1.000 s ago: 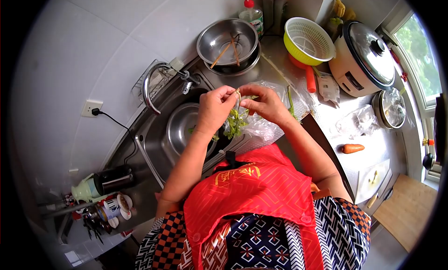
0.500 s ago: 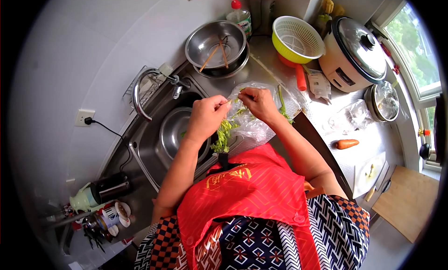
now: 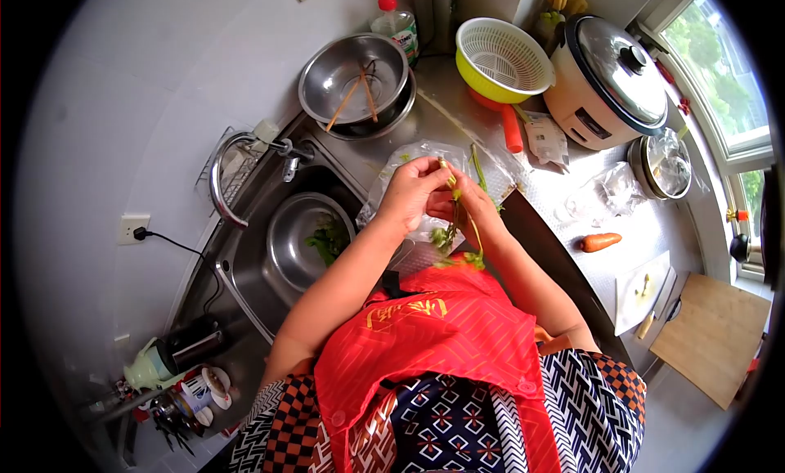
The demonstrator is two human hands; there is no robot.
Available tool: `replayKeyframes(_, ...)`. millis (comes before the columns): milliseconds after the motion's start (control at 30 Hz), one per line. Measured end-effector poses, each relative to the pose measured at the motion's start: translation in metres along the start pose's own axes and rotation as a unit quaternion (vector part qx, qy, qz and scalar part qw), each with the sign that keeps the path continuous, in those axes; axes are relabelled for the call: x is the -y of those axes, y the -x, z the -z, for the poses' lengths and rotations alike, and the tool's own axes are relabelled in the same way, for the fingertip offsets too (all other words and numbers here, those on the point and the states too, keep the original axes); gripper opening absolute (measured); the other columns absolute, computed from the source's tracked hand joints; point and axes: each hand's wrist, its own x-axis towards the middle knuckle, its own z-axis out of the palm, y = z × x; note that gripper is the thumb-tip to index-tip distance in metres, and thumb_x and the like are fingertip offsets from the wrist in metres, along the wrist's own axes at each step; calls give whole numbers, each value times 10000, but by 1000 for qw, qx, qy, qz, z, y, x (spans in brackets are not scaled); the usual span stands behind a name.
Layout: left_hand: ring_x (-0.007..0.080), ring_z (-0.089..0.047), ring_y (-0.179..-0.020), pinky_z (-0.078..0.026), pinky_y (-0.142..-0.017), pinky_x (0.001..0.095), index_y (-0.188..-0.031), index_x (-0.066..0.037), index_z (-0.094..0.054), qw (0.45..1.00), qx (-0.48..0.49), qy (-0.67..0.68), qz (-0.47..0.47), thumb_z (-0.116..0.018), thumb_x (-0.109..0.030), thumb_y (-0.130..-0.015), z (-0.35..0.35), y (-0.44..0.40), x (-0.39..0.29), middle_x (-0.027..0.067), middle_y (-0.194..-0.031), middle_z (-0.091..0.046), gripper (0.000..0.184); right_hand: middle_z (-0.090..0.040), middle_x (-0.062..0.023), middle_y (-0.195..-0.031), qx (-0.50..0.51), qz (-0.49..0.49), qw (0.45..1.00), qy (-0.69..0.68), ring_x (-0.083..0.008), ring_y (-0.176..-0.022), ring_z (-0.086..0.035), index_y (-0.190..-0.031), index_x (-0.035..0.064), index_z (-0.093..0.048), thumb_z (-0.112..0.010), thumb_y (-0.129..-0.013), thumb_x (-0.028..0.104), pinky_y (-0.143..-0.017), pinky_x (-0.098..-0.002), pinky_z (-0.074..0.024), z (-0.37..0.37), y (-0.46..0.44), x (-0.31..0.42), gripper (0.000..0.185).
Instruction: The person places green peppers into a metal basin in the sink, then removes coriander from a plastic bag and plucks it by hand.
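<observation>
My left hand point(image 3: 415, 193) is closed on thin green stalks that look like celery point(image 3: 451, 181), above the counter in front of my apron. My right hand point(image 3: 474, 205) meets it and also pinches the stalks. Their leaves hang below my fingers, over the red apron point(image 3: 425, 309). The exact grip of each finger is partly hidden. Behind my hands lies a crumpled clear plastic bag point(image 3: 378, 187), with a loose green stalk point(image 3: 478, 170) beside it. To the left, a steel basin point(image 3: 286, 232) in the sink holds green leaves point(image 3: 330, 240).
A faucet point(image 3: 217, 179) arches over the sink. Stacked steel bowls with chopsticks point(image 3: 347, 101), a yellow-green colander point(image 3: 491, 76) and a rice cooker point(image 3: 609, 80) stand behind. At right are a carrot point(image 3: 599, 242), a white cutting board point(image 3: 628, 309), a knife point(image 3: 646, 324) and a wooden board point(image 3: 711, 334).
My hands have come together and now both grip the stalks, whose leaves hang between my forearms. Green leaves now show clearly in the sink basin. The view has shifted slightly.
</observation>
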Motion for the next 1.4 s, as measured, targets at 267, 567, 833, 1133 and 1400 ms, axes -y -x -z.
replayKeyframes(267,88,-591,-727,-499,-614,200,-985,-20,-599,990,-18,-138,-27,-628,-124,-848,-10,-57,13,20,-878,-621,175,-604,-33,-825,-201,41,967,153,-48,-509,-440,-1260,26,-461,-483,-919,78,-442,-174,-361,33,20,14,345)
replayKeyframes(567,183,-640,-855,-516,-755,286,-1058,33,-610,887,118,-411,174,-561,-55,-835,84,-56,34,128,-930,-658,245,-618,-56,-829,-314,58,875,364,-75,-543,-476,-1272,4,-452,-493,-904,119,-468,-222,-392,127,-33,5,388)
replayKeyframes(833,359,-553,-983,-459,-842,380,-1126,-14,-548,699,-101,-679,-200,-553,22,-761,113,-54,71,164,-1118,-552,367,-578,-221,-1035,-271,180,683,654,-343,-937,-564,-1263,0,-448,-562,-815,114,-844,-394,-443,151,-67,-32,476)
replayKeyframes(1133,322,-544,-883,-477,-758,408,-875,-35,-556,601,-139,-757,-215,-553,-30,-745,109,-56,85,126,-934,-525,130,-629,-143,-958,-130,233,783,562,-296,-815,-625,-1001,46,-620,-560,-775,-32,-704,-336,-499,72,-51,-5,246)
replayKeyframes(1400,325,-618,-678,-502,-601,401,-839,-56,-520,602,-156,-758,-195,-490,-98,-813,69,-33,72,141,-767,-624,58,-626,-166,-815,-6,208,718,664,-362,-775,-604,-924,36,-596,-576,-794,61,-678,-409,-492,50,-60,-32,134)
